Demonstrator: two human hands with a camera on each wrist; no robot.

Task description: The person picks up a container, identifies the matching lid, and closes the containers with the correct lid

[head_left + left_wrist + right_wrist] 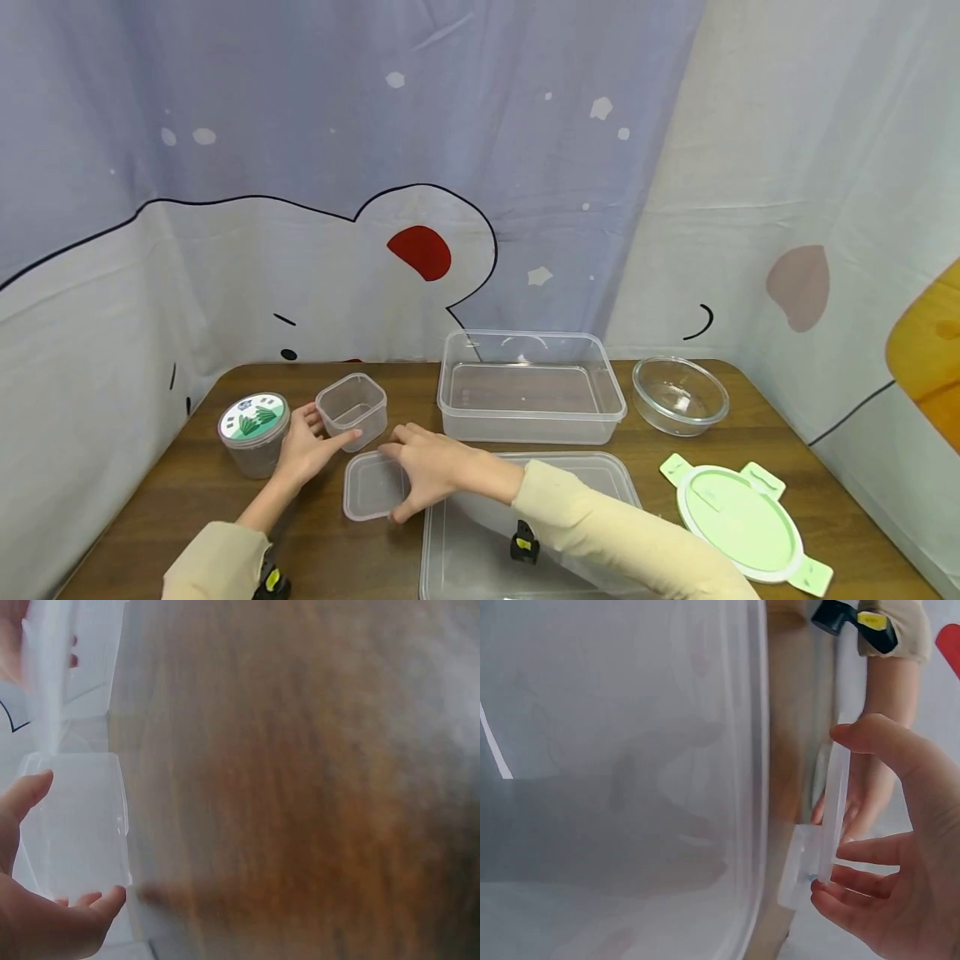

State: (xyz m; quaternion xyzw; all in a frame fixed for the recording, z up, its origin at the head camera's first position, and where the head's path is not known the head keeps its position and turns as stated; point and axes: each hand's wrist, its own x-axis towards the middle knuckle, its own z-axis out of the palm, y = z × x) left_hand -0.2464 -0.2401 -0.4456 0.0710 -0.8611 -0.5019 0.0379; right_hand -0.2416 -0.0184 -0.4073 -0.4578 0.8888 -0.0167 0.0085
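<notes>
My left hand point(303, 450) grips a small clear plastic food container point(367, 425), thumb on its near side and fingers along its left. In the left wrist view, the container point(82, 825) lies between the thumb and fingers of that hand point(45, 900). Just to the right, my right hand point(427, 467) holds a small clear lid point(367, 487) by its edges, near the front of the container. The right wrist view shows this lid point(834, 802) edge-on, spanned by the thumb and fingers of the right hand point(900, 840).
A round jar point(255, 437) with a green-and-white label stands left. Behind is a large clear rectangular container point(532, 425); its large lid point(480, 550) lies under my right forearm. At right are a round glass bowl point(678, 400) and a pale green clip lid point(738, 521). A patterned curtain point(525, 167) hangs behind.
</notes>
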